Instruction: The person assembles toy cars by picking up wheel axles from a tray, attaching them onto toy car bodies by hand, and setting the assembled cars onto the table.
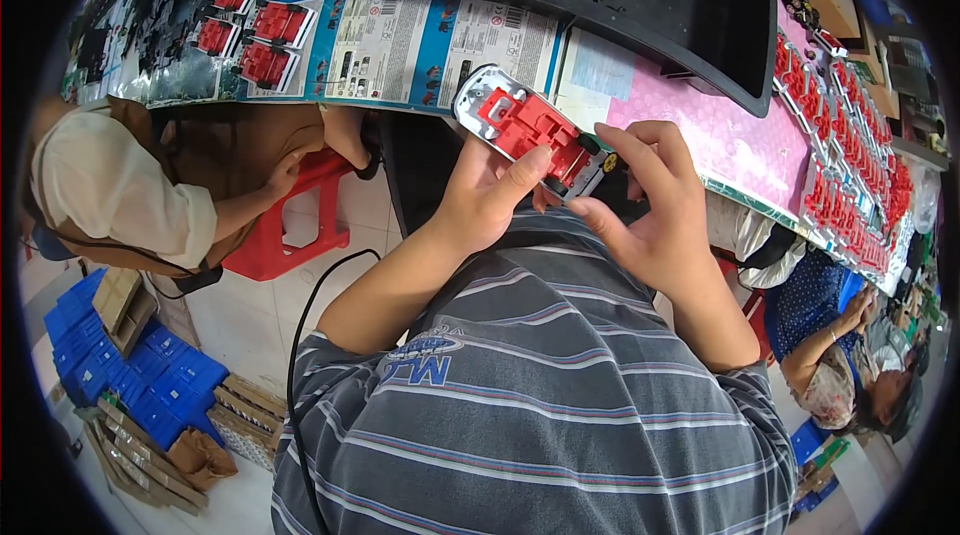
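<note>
A toy car (535, 131) with a white body and red inner part lies tilted above my lap, its red side facing up. My left hand (487, 193) is closed around its near side, the thumb pressing on the red part. A black wheel with a yellow hub (609, 162) sits at the car's right end, with another black wheel (589, 144) close by. My right hand (655, 200) is around that end, thumb and forefinger spread apart on either side of the yellow-hubbed wheel. The thumb tip is close to the car's corner; whether it touches is unclear.
Beyond the car stands a black tray (690, 10) of small wheels on axles. Several red-and-white car bodies (268, 65) lie at the far left; rows of red-and-white parts (850, 175) fill the right. Another person (130, 185) sits at left beside a red stool (300, 220).
</note>
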